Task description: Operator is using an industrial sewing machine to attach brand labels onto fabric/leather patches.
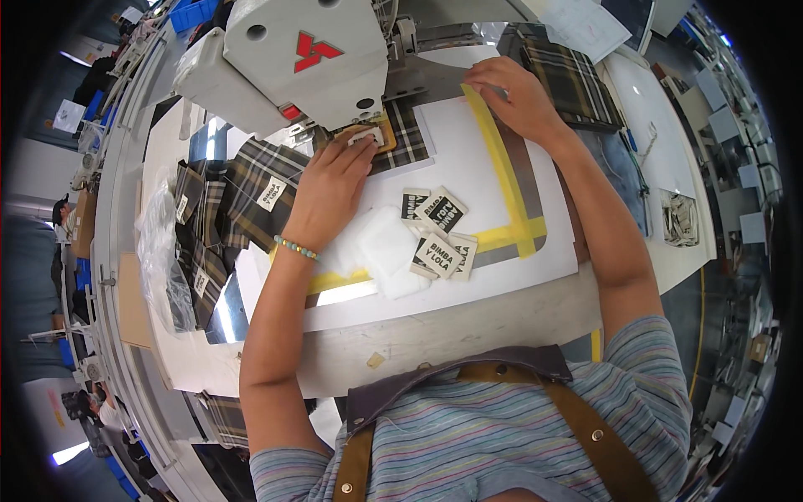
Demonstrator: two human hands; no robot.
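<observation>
My left hand (pixel 333 182) lies with its fingers stretched flat over a small light label (pixel 365 136), under the head of a white sewing machine (pixel 305 63). The label sits in a small yellow-edged frame on dark plaid fabric (pixel 406 138), and my fingers partly cover it. At the far right corner of the white sheet (pixel 452 159), my right hand (pixel 512 99) rests with bent fingers and the thumb apart, near the upper end of a yellow tape strip (pixel 495 155). Nothing shows in its fingers.
Several loose labels (pixel 439 255) lie in a pile in front, beside a white fluffy pad (pixel 393 251). Plaid pieces with labels (pixel 259 188) and clear plastic (pixel 163 259) are at left. Folded plaid fabric (pixel 573 79) and a bundle of labels (pixel 679 219) are at right.
</observation>
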